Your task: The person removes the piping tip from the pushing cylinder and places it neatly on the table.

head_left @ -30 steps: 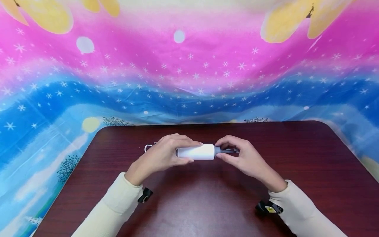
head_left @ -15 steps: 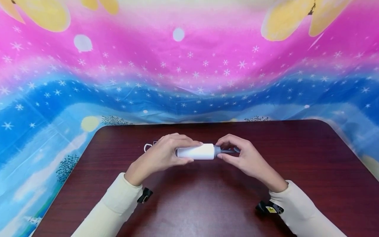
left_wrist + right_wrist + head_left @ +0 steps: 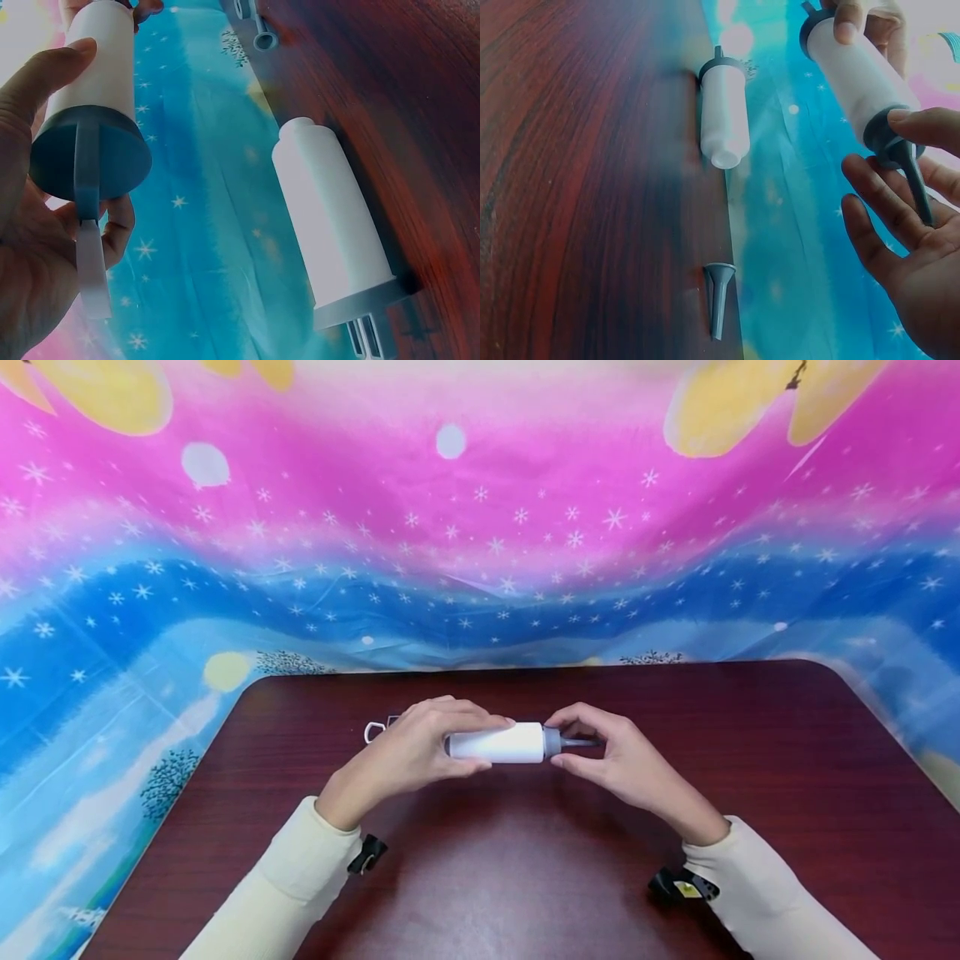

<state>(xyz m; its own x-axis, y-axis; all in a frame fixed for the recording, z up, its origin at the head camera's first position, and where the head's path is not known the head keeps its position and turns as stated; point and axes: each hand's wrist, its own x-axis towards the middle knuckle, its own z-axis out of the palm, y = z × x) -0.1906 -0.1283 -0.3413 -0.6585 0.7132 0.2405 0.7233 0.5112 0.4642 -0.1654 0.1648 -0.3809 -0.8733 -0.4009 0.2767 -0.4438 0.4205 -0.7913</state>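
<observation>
Right in the middle, level and clear of the dark red-brown wooden table (image 3: 480,868): a white plastic cylinder (image 3: 495,745), laid sideways between two bare hands. Steadied from one side by the left hand (image 3: 420,743), curled round the barrel, thumb opposite fingers, likely to stop any turning. Beyond the palm, free of the grip, a grey-and-white plastic handle (image 3: 88,180) on the flat end plate.

Across to the other end! Pinched between thumb and forefinger of the right hand (image 3: 626,756), a grey plastic nozzle with round collar and tapered spout (image 3: 911,180). Gripped at the collar rather than the thin spout, presumably for better purchase; spout aimed back toward the palm, with the remaining fingers loosely bent underneath. In line with the barrel, collar against its end, but no telling how tightly seated.

And down on the wood, in both wrist views, lying on its side: a second white plastic cylinder with a bare neck (image 3: 334,210). Near that neck but apart from it, a loose grey plastic nozzle (image 3: 719,296), wide end facing the neck, perhaps for easy pairing. Both hidden in the head view, probably by hands and barrel. Just past the left hand, a thin white plastic loop (image 3: 371,732); impossible to say from which cylinder.
</observation>
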